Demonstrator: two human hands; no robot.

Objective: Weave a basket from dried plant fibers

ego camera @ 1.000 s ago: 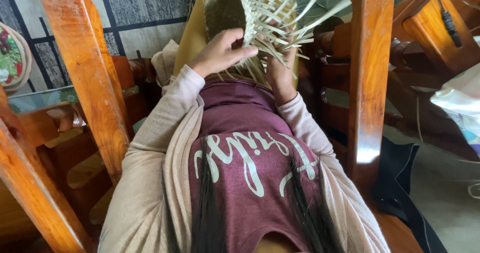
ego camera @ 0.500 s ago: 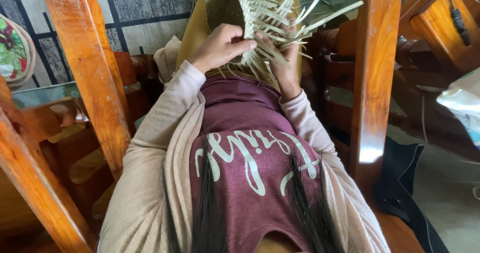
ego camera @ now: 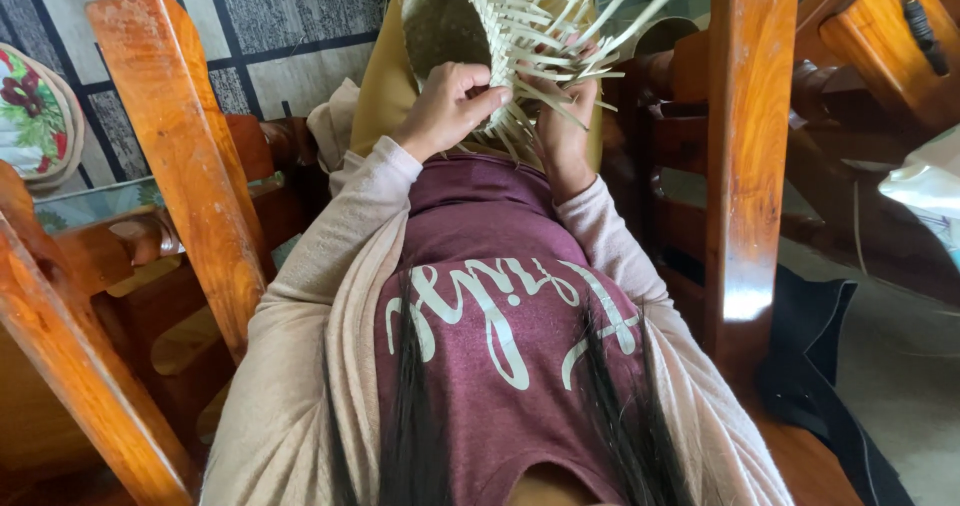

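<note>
Basket [ego camera: 455,26] of woven palm strips held up over lap — likely light, springy, loose ends brittle; left hand [ego camera: 447,106] pinches a strip at rim, right hand [ego camera: 563,131] cups the woven wall, the safer hold.

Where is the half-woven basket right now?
In the head view, the half-woven basket is at top centre, held above the person's lap between the left hand and right hand, with a wooden chair post to its right.
</note>
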